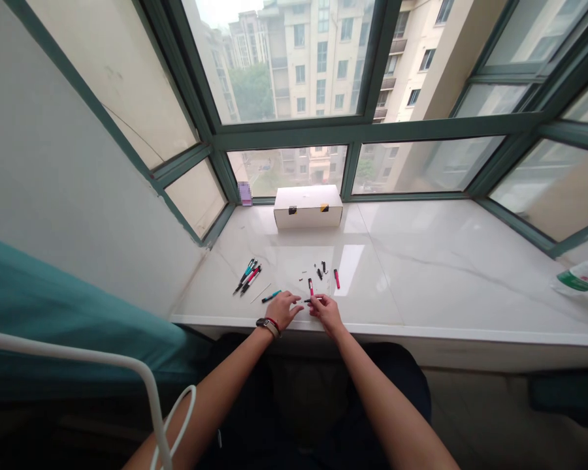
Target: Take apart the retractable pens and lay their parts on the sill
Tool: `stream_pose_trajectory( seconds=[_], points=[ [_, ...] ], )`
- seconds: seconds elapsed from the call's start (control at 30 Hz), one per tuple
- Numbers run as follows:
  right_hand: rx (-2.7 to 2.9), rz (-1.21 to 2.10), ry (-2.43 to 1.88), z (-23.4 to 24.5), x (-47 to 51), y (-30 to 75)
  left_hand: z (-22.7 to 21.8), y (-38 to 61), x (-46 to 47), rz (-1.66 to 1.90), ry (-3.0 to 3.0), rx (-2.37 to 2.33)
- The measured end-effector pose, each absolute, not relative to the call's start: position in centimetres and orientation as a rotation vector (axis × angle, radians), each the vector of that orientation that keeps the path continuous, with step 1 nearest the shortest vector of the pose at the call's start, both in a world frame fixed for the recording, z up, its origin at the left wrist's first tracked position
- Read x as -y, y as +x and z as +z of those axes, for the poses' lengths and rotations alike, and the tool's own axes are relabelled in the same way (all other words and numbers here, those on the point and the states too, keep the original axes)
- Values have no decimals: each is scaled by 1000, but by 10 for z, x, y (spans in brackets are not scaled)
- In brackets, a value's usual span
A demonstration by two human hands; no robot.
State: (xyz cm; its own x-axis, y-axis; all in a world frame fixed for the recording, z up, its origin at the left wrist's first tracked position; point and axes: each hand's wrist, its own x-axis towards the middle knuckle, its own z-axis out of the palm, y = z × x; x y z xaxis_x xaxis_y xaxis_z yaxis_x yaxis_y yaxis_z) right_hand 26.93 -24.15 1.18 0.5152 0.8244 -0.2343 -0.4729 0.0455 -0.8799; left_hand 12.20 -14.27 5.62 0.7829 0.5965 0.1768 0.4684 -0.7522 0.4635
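My left hand (284,307) rests on the white marble sill (421,274) with its fingers partly curled and spread, beside a teal pen part (271,296). My right hand (326,310) pinches a thin dark pen piece (310,299) that points left toward the left hand. A red pen barrel (310,286) lies just beyond the fingers. Another red piece (336,279) and small black parts (320,269) lie a little farther back. Assembled pens (247,276), teal and red, lie in a bunch to the left.
A white cardboard box (308,206) stands at the back against the window frame, with a small purple object (245,193) to its left. A green-and-white packet (581,277) lies at the far right. A teal cushion (53,313) and white cable (127,372) are at left.
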Motion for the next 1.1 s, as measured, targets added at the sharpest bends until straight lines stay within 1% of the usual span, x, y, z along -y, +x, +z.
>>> stream_pose_trajectory(
  seconds=[0.17, 0.33, 0.53, 0.73, 0.97, 1.1],
  points=[
    [412, 1030, -1154, 14, 243, 268, 53, 137, 155, 354, 2543, -938],
    [388, 1007, -1166, 18, 243, 268, 59, 126, 146, 301, 2535, -1027],
    [373, 1011, -1164, 17, 241, 268, 63, 118, 112, 373, 2568, -1235],
    [382, 1002, -1155, 15, 242, 268, 59, 147, 89, 355, 2603, -1340],
    [376, 999, -1150, 13, 240, 268, 53, 174, 88, 317, 2570, -1443],
    [378, 1008, -1147, 14, 240, 269, 58, 166, 104, 442, 2519, -1395]
  ],
)
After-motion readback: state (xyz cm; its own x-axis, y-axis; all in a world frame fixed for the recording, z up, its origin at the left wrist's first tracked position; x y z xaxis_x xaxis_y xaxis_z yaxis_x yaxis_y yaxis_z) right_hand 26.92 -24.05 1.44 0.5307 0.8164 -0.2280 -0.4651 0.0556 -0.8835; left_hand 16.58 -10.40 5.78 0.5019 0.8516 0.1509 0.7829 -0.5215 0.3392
